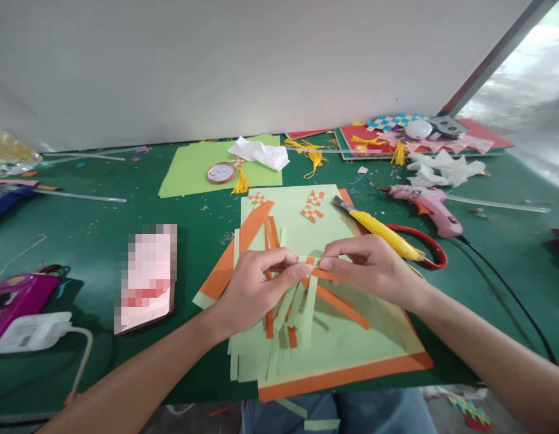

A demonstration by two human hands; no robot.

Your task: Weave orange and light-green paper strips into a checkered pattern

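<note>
Between my two hands is a small weave of light green and orange paper strips (310, 261), its loose ends hanging down over the paper. My left hand (268, 286) pinches its left side between thumb and fingers. On the right side, my right hand (374, 262) grips the same weave, with an orange strip running under its fingers. Beneath both lie light green sheets (365, 337) with orange sheets (351, 374) under them. Small orange-and-white checkered pieces (312, 213) rest on the sheets above my hands.
A phone (148, 277) lies left, near a purple device (28, 292) with a white plug. To the right are a yellow cutter (383, 232), red-handled scissors (437, 256) and a pink glue gun (430, 205) with a black cord. Yellow tassels (314, 160) and tissue (261, 154) lie behind.
</note>
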